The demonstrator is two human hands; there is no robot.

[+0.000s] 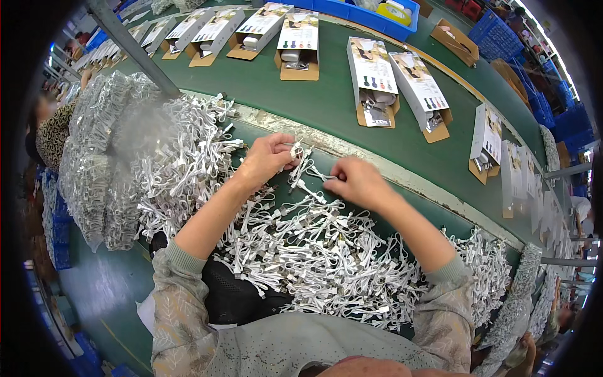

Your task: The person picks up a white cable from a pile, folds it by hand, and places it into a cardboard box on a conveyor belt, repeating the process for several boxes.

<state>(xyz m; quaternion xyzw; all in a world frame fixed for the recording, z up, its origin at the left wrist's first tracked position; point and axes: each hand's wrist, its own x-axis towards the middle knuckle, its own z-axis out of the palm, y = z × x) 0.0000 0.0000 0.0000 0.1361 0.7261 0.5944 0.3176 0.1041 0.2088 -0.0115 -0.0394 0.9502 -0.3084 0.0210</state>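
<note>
My left hand [269,162] is closed in a pinch on a bundled white charging cable [303,164], just in front of the conveyor's near rail. My right hand [359,182], slightly smeared by motion, has its thumb and finger closed where a strand of the same bundle reaches it. Below both hands spreads a big loose pile of white charging cables [326,254], each folded into a small bundle with pale plugs. More cables [188,160] are heaped to the left of my left forearm.
Beyond the rail runs a green conveyor belt [333,119] carrying several open white product boxes [370,69]. Clear plastic bags of cables [100,157] stand at the left, beside a metal post [135,50]. A blue bin [370,17] sits at the far side. Other people work at both edges.
</note>
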